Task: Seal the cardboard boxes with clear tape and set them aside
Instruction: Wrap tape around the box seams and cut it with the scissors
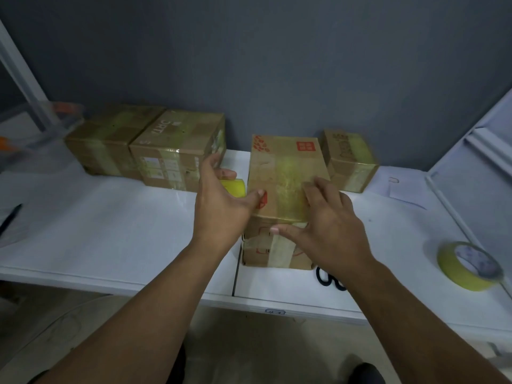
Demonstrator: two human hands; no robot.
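Note:
A tall cardboard box (pixel 282 167) with red marks and a yellowish strip of tape over its top and down its front stands in the middle of the white table (pixel 110 217). My right hand (pixel 324 217) lies flat on the box's top near the front edge, its thumb stretched across the front face. My left hand (pixel 221 200) is spread against the box's left side, thumb touching the top edge. A small roll of tape (pixel 235 187) sits behind my left hand, partly hidden. A larger tape roll (pixel 468 266) lies at the right.
Two taped boxes (pixel 171 151) stand side by side at the back left, and a smaller taped box (pixel 350 159) at the back right by the grey wall. Black scissors (pixel 329 278) lie under my right wrist. A pen (pixel 11 217) is at the far left, paper (pixel 399 189) at right.

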